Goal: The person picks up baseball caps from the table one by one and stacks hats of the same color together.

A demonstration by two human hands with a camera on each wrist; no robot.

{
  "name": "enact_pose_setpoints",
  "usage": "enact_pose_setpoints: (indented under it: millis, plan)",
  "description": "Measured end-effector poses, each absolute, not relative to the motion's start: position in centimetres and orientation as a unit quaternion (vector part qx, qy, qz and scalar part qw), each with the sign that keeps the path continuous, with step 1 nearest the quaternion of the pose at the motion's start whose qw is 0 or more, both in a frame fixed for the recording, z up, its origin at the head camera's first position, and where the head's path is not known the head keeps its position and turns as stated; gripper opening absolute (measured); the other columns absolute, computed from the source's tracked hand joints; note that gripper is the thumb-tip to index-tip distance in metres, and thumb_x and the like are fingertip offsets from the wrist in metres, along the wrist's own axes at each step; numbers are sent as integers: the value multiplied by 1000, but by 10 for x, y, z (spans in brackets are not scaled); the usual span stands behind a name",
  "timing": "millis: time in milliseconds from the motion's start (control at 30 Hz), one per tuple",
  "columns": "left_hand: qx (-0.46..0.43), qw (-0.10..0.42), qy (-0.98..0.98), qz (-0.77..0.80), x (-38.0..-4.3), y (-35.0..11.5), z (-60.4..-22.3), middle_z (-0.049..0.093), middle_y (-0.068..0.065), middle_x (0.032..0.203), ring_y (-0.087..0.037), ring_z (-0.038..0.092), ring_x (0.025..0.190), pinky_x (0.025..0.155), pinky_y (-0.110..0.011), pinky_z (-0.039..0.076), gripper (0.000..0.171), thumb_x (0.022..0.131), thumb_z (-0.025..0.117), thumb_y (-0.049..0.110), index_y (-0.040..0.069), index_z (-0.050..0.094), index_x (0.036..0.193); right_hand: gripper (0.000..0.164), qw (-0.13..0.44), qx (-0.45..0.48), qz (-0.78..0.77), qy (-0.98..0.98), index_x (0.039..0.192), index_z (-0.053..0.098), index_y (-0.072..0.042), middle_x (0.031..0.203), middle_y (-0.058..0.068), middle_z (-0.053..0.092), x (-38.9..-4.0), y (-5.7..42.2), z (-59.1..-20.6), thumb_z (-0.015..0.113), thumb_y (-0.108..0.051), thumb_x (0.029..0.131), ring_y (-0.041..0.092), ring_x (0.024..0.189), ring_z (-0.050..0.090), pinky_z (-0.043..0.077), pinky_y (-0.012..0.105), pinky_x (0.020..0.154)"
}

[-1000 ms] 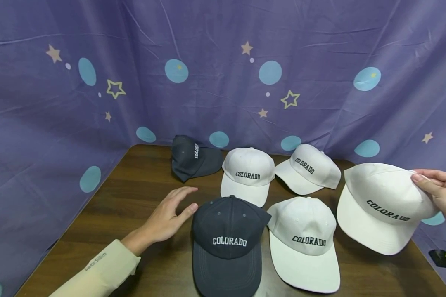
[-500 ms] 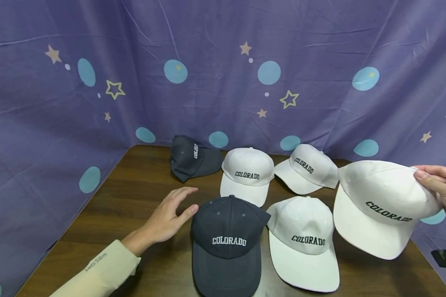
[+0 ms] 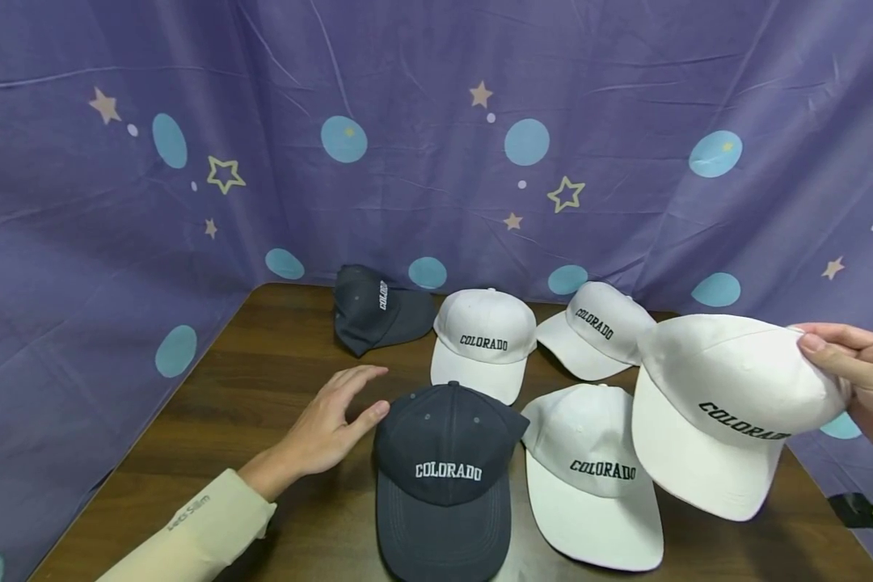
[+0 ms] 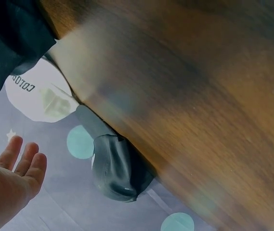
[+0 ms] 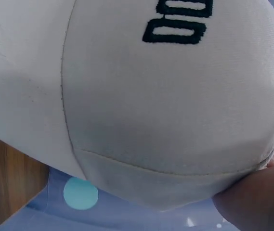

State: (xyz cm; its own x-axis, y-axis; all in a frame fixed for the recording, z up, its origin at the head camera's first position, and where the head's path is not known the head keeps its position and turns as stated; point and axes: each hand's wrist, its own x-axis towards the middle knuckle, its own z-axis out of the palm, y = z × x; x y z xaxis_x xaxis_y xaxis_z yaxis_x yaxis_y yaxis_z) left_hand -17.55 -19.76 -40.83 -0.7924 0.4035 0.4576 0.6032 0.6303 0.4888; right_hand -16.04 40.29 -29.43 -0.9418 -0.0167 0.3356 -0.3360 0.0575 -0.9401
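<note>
In the head view my right hand (image 3: 858, 380) pinches a white cap (image 3: 735, 404) by the side of its crown, thumb on the outside. The cap hangs tilted at the table's right side, overlapping a second white cap (image 3: 592, 477) that lies at the front. Its dark lettering fills part of the right wrist view, where the crown (image 5: 175, 106) covers most of the fingers. My left hand (image 3: 327, 424) holds nothing, its fingers spread, with the thumb tip close beside a dark cap (image 3: 447, 477) lettered COLORADO. The left wrist view shows those relaxed fingers (image 4: 26, 159) too.
At the back of the wooden table (image 3: 211, 412) lie a dark cap (image 3: 371, 311) turned sideways, a white cap (image 3: 483, 335) and another white cap (image 3: 600, 327). A purple curtain (image 3: 422, 73) hangs behind. A black strap-like item (image 3: 851, 511) shows at the right edge.
My right hand has brought the white cap left and slightly lower, so it now overlaps the front white cap. The left hand and the other caps stay put.
</note>
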Motion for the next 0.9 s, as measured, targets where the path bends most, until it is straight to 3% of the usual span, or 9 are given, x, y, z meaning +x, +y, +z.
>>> enact_pose_setpoints:
  millis: [500,900]
  plan:
    - [-286,158,-890,-317,-175,-197,-407,46,-1,138,-18,36,128,103,-49,33,49,96,54,41,19,45,139,27,26,128,705,-697,114,63,-3,102,1,69,-151,367,-300,42,5,98,12,86,64,54,26,63]
    - [-286,176,-892,-304,-176,-196,-404,46,-4,139,-21,35,129,103,-53,30,51,95,54,42,17,44,139,33,-43,159,717,-677,115,64,-6,102,2,69,-148,340,-309,37,6,99,14,86,65,55,29,64]
